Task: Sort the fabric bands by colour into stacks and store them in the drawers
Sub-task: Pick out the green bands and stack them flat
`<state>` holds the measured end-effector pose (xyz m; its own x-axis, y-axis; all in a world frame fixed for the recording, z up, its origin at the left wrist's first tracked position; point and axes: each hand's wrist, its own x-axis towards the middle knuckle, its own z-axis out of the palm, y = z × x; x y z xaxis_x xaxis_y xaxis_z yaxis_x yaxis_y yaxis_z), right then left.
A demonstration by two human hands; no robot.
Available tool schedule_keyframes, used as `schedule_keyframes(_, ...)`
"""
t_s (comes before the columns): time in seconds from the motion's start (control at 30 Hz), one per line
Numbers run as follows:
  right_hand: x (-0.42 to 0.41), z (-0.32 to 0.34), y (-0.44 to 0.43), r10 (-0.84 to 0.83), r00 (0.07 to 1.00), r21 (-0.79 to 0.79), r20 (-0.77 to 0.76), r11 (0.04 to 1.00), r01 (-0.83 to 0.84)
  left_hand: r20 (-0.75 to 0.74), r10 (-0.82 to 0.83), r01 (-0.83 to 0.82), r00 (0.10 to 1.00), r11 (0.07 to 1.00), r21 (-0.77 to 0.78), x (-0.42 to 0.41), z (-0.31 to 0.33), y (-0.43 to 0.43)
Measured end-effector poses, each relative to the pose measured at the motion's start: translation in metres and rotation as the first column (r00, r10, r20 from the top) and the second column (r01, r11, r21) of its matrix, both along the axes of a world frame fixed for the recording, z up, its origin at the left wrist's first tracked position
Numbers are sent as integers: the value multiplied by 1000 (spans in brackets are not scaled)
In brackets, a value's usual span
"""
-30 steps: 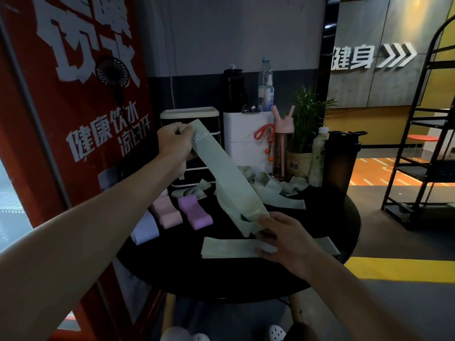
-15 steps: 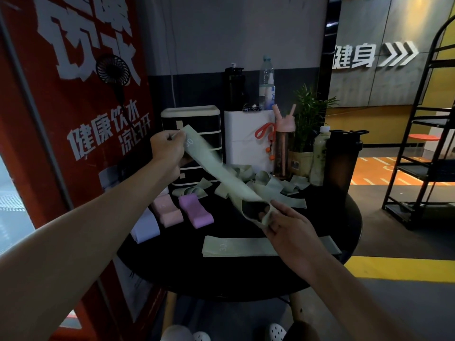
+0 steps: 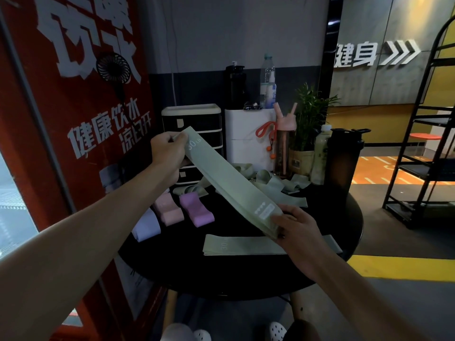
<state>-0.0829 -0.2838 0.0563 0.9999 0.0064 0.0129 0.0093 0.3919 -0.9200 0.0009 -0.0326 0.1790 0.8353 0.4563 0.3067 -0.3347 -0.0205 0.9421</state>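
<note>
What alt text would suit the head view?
A left hand and a right hand hold a green band straight above a black table, one at each end. On the table lie a flat band, also green, a pink band, a purple band and a green heap, with drawers behind.

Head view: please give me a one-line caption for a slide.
A green band held taut by left hand and right hand above the black table, where a second green band lies flat.

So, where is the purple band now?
In the head view the purple band lies on the left part of the table, just right of the pink band, before the drawers.
</note>
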Motion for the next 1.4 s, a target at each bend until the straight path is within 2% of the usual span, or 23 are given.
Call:
schedule_keyframes(0.13, 3, 4, -10, -90, 995, -150, 46, 984, 95, 12, -38, 38, 999, 999, 20, -8, -10, -3)
schedule_keyframes(0.37, 13, 5, -54, -223, 973, -237, 65, 943, 232, 4, -75, 74, 997, 995, 73, -26, -46, -4)
schedule_keyframes(0.57, 14, -1, -88, -313, 923, -522, 226, 760, 386, -73, -88, 107, 993, 936, 335, -45, -105, -10)
schedule_keyframes(0.73, 18, -21, -103, -292, 895, -685, 338, 576, 447, -69, -103, 124, 992, 824, 553, -61, -150, -11)
schedule_keyframes(0.8, 19, -30, -107, -283, 898, -715, 338, 544, 440, -95, -103, 139, 990, 801, 582, -64, -162, -10)
schedule_keyframes(0.9, 18, -41, -110, -269, 903, -716, 336, 550, 430, -106, -92, 138, 990, 777, 614, -67, -173, -11)
schedule_keyframes(1.23, 18, -53, -113, -209, 908, -776, 362, 473, 418, -125, -104, 161, 987, 729, 665, -69, -180, -8)
schedule_keyframes(1.33, 21, -59, -116, -194, 913, -792, 360, 454, 409, -107, -99, 146, 989, 671, 727, -68, -180, -7)
schedule_keyframes(1.4, 20, -62, -121, -190, 916, -808, 353, 431, 401, -155, -144, 211, 977, 641, 738, -66, -182, -4)
